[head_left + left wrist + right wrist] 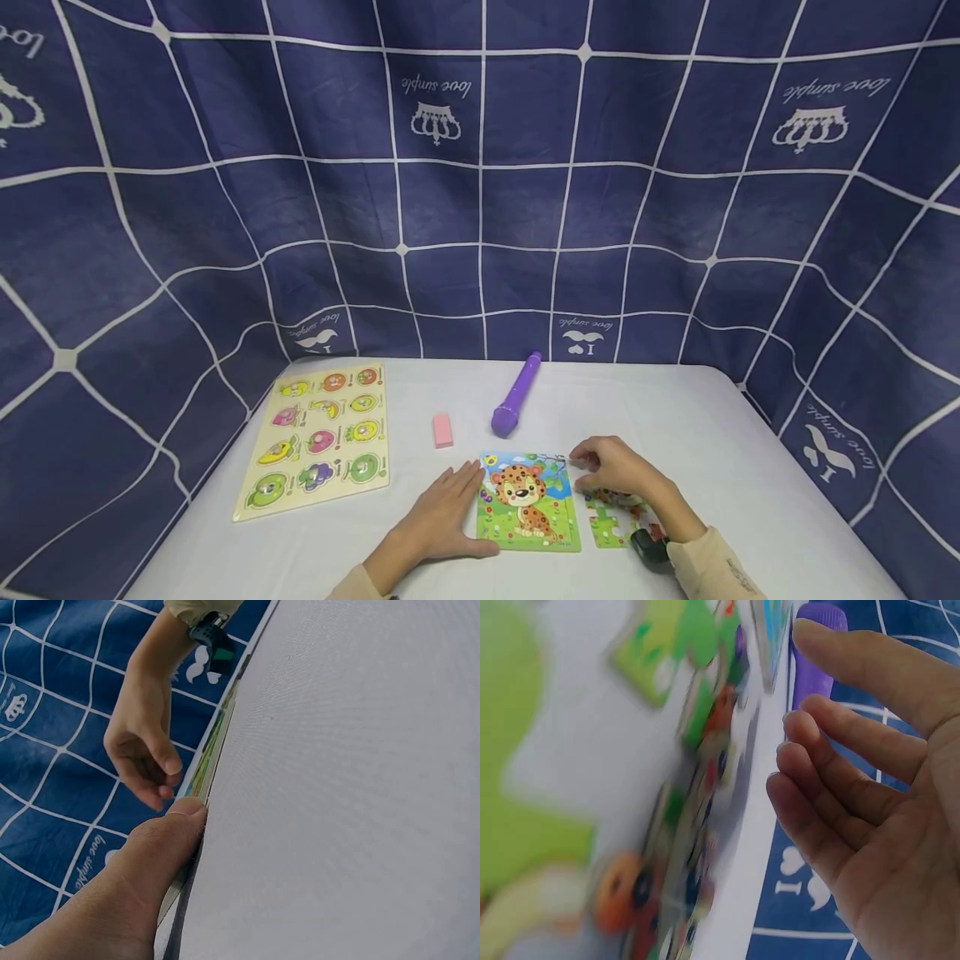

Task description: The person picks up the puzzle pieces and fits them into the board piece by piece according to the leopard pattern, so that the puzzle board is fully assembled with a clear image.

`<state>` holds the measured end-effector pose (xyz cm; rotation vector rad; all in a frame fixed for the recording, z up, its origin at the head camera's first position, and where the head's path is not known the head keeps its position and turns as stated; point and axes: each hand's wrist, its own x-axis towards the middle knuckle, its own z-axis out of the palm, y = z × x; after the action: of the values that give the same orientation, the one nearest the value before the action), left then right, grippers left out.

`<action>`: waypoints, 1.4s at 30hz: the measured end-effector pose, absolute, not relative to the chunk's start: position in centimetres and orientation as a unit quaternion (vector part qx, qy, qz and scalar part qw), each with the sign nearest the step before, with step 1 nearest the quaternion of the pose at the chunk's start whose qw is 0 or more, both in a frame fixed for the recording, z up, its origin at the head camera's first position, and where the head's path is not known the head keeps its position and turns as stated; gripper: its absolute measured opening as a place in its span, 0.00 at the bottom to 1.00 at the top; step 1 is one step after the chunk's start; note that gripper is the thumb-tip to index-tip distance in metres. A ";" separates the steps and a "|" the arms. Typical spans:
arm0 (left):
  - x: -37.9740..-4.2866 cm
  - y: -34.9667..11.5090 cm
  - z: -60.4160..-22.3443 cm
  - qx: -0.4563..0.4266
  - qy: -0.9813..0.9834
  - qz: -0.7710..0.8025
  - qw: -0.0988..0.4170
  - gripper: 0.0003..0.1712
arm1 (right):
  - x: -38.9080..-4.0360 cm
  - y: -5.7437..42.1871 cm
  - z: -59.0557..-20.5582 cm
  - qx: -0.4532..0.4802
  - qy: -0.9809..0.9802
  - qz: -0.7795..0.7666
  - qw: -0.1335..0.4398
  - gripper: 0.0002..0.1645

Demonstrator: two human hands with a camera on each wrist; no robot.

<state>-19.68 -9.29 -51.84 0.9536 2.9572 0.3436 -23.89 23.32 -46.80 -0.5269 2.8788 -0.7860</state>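
A square leopard jigsaw puzzle [525, 510] lies on the white table. My left hand [444, 515] rests along its left side, thumb near the lower left corner and fingers extended at the upper left. In the left wrist view, the left thumb [161, 844] touches the puzzle's edge. Just off the puzzle's upper right side is my right hand [618, 465], its fingers loosely bent. Nothing sits between the right thumb and fingers [802, 817] in the right wrist view. Below the right hand lie several loose jigsaw pieces [606, 527], partly hidden by the hand and forearm.
A fruit peg board [330, 497] lies at the left of the table. Beyond the leopard puzzle are a pink block [442, 431] and a purple toy microphone [516, 398]. A dark blue checked curtain [525, 208] stands behind and at both sides.
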 end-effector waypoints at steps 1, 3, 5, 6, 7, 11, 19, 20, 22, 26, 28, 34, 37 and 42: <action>-19.7 -9.3 -51.8 0.305 0.946 0.111 0.008 0.70 | -23.7 23.6 -46.8 -0.167 0.950 -0.259 0.059 0.25; -19.7 -9.2 -51.8 0.306 0.945 0.112 0.007 0.70 | -23.3 24.3 -46.8 -0.153 0.950 -0.262 0.066 0.25; -19.7 -9.2 -51.9 0.306 0.946 0.111 0.007 0.70 | -23.0 24.9 -46.9 -0.145 0.950 -0.266 0.075 0.25; -19.7 -9.2 -51.9 0.305 0.946 0.111 0.006 0.70 | -22.9 25.1 -47.0 -0.142 0.950 -0.266 0.078 0.25; -19.7 -9.2 -51.9 0.305 0.946 0.111 0.006 0.70 | -22.7 25.3 -47.0 -0.140 0.950 -0.268 0.083 0.26; -19.7 -9.2 -51.9 0.304 0.946 0.116 0.007 0.70 | -22.2 26.1 -47.1 -0.143 0.947 -0.273 0.096 0.27; -19.8 -9.3 -52.0 0.304 0.945 0.117 0.005 0.69 | -21.8 26.9 -47.3 -0.153 0.946 -0.267 0.103 0.27; -19.8 -9.3 -52.0 0.305 0.945 0.116 0.004 0.69 | -21.7 26.9 -47.3 -0.151 0.947 -0.265 0.103 0.27; -19.8 -9.3 -52.0 0.307 0.945 0.115 0.003 0.69 | -21.6 26.9 -47.3 -0.148 0.948 -0.262 0.105 0.27; -19.8 -9.3 -52.0 0.308 0.945 0.114 0.003 0.69 | -21.5 26.9 -47.2 -0.145 0.947 -0.265 0.109 0.27; -19.8 -9.3 -52.0 0.308 0.945 0.114 0.004 0.69 | -21.5 26.9 -47.1 -0.149 0.945 -0.270 0.110 0.26; -19.7 -9.3 -51.9 0.309 0.943 0.120 0.004 0.69 | -21.7 27.0 -47.2 -0.153 0.939 -0.282 0.121 0.23; -19.7 -9.3 -51.8 0.313 0.942 0.117 0.001 0.68 | -21.7 27.0 -47.1 -0.147 0.937 -0.288 0.129 0.21; -19.8 -9.2 -51.8 0.313 0.943 0.109 -0.002 0.68 | -21.7 27.1 -47.2 -0.150 0.931 -0.303 0.138 0.19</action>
<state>-19.76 -9.22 -51.84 0.9841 2.9670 0.3428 -21.71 27.10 -47.17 -0.4326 2.6923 -0.8777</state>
